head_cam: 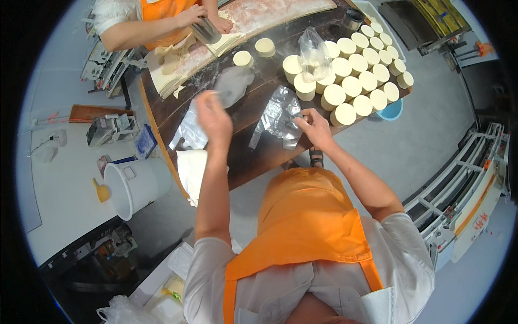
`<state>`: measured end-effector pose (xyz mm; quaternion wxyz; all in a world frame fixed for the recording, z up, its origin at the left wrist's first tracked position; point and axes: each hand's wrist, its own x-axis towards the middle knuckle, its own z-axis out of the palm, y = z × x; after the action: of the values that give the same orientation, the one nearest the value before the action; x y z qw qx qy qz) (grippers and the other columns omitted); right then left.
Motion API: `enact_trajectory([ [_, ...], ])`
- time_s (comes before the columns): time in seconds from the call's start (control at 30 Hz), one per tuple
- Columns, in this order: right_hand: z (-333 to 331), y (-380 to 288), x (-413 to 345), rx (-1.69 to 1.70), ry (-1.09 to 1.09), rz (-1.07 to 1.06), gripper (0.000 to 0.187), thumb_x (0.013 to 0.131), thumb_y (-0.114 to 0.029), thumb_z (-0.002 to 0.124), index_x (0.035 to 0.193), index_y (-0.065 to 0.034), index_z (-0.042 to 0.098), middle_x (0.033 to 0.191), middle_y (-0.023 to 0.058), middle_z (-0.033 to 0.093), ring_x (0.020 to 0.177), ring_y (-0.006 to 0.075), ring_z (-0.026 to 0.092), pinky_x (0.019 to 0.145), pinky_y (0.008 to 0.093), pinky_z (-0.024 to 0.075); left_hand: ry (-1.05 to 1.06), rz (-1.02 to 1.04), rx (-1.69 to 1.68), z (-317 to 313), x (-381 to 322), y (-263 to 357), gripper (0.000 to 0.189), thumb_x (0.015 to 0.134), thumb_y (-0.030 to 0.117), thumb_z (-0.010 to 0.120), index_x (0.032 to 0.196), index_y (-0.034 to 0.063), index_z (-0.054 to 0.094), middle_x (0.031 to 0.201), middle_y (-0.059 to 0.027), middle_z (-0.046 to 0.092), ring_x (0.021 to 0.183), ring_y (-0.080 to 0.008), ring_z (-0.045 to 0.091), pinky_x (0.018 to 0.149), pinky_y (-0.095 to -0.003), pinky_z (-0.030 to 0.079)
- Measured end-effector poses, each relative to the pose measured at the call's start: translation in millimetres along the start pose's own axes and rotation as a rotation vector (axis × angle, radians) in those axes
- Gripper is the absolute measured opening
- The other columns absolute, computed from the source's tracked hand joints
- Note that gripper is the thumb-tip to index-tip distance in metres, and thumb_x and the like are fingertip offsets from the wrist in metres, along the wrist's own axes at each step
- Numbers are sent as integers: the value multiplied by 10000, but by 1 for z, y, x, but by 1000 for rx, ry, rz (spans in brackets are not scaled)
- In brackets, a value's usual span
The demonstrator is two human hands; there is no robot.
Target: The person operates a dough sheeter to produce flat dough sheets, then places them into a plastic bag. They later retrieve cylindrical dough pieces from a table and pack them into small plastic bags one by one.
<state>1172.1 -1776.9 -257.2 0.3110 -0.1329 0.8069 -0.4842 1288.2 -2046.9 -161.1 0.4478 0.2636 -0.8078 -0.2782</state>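
Observation:
My left hand [214, 117] is blurred above the table's left part. A thin clear plastic bag [234, 86], also blurred, trails from its fingertips. Another plastic bag [188, 128] lies partly behind that wrist. With thumb and fingers, my right hand [315, 126] pinches the edge of a crinkled clear plastic bag [280, 111] spread on the dark wooden table [251, 131]. Just beyond this hand stand several stacks of round dough wrappers [345, 115]. One more clear bag [315, 56], with wrappers apparently inside, rests among the nearer stacks.
Across the table, a co-worker's hand [190, 16] holds a metal cylinder cutter [206, 31] on layered dough sheets [224, 43]. Two wrapper stacks [265, 47] stand mid-table. A white cloth [192, 174] hangs at the left edge. A white bucket [141, 184] is nearby; a blue basin [391, 110] is below right.

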Motion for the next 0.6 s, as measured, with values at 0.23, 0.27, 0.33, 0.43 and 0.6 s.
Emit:
enact_trajectory([
  [0.23,26,55,22,-374,109,175,530,862,-492,826,1133,-49,719,1098,237,758,980,414,745,892,484,571,-696,-168,253,33,-137,-57,616,901,204,786,1421,-14,539,1469,-267,495,1401,-459,445,1196,-520,367],
  [0.27,33,55,29,-386,73,176,477,858,-465,827,1069,-49,728,1061,232,760,975,414,742,883,484,570,-700,-183,224,37,-147,-63,634,892,217,800,1425,-5,539,1473,-265,493,1396,-455,451,1194,-516,371],
  [0.33,41,48,36,-376,119,82,316,844,-315,818,836,-32,676,894,205,737,908,427,718,811,501,555,-745,-269,207,41,-157,-71,670,876,244,828,1434,13,540,1481,-262,487,1387,-448,463,1191,-509,379],
  [0.43,35,23,30,-202,40,-112,245,843,-190,781,815,-18,609,819,189,693,780,403,678,752,487,534,-710,-271,161,46,-147,-76,755,882,299,850,1495,30,501,1471,-235,498,1372,-408,496,1183,-485,396],
  [0.6,-23,-27,-6,57,-255,-207,243,838,-113,721,819,-16,499,710,62,468,691,119,461,633,329,446,-817,-1045,-431,57,-131,-53,839,973,374,768,1609,4,364,1542,-168,482,1410,-302,485,1165,-443,417],
])
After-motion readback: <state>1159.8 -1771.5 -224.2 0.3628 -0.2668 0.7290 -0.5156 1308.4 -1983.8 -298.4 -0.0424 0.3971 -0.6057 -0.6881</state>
